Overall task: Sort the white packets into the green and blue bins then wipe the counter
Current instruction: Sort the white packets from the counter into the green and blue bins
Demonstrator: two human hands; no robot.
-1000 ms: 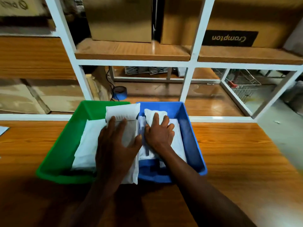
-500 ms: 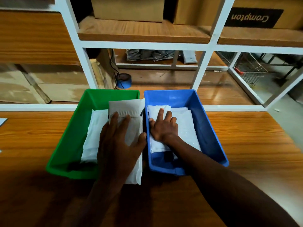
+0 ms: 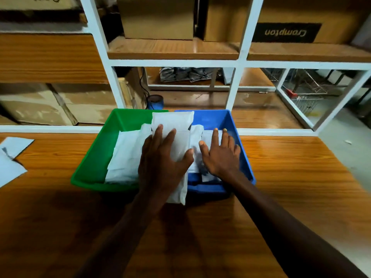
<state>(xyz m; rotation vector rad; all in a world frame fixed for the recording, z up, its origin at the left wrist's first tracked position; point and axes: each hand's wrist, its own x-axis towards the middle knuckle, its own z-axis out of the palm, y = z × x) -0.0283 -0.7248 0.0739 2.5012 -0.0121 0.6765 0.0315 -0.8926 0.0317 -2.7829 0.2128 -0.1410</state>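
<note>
The counter [image 3: 301, 177] isn't being wiped yet, so that part is probably all left. Packets are sitting in the green bin [image 3: 94, 157] and the blue bin [image 3: 226, 119], so sorting looks mostly done. One long white packet [image 3: 176, 141] is being pressed flat by the left hand [image 3: 162, 159] across the rims between both bins, not gripped. The right hand [image 3: 220, 155] is being laid open on the blue bin's packets [image 3: 195, 137].

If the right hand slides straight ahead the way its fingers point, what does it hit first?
Most likely the far wall of the blue bin. The right hand lies flat on the white packets inside it, fingers pointing at that wall, with only more packet surface between. Depth is hard to judge from this one view.
</note>
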